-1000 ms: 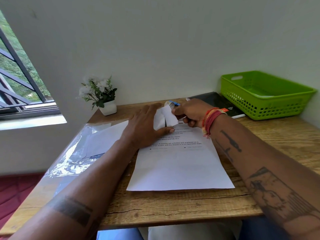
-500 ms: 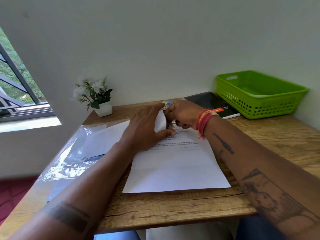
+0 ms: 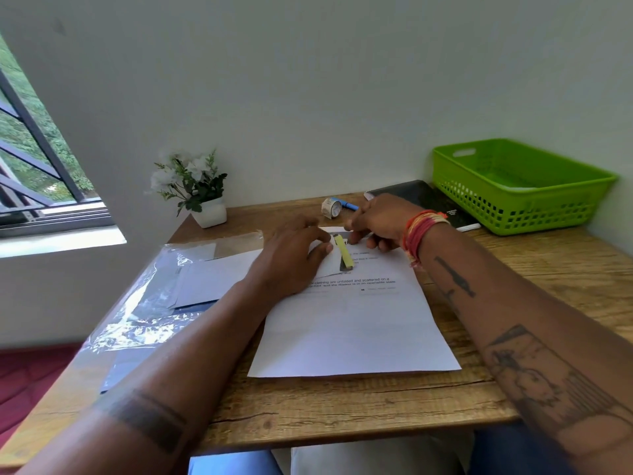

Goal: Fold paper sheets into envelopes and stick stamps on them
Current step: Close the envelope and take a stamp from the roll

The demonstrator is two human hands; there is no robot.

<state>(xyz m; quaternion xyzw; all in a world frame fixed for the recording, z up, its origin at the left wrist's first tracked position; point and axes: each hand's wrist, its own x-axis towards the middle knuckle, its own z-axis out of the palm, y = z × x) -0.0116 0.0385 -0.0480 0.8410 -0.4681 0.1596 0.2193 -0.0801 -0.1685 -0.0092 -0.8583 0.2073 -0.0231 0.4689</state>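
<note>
A large white printed sheet lies on the wooden desk. On its far part sits a small folded white paper, and my left hand presses it down with fingers spread. A narrow yellow strip lies along the folded paper's right edge. My right hand, with red threads at the wrist, has curled fingers whose tips meet the strip's far end. Behind the hands stand a roll of tape and a blue pen.
A clear plastic sleeve with white sheets lies at the left. A potted plant stands at the back left, with a black notebook and a green basket at the back right. A wall closes the far side.
The small paper has been lowered from its raised position and pressed flat on the sheet. The yellow strip now shows beside it. The tape roll and pen are uncovered behind my hands.
</note>
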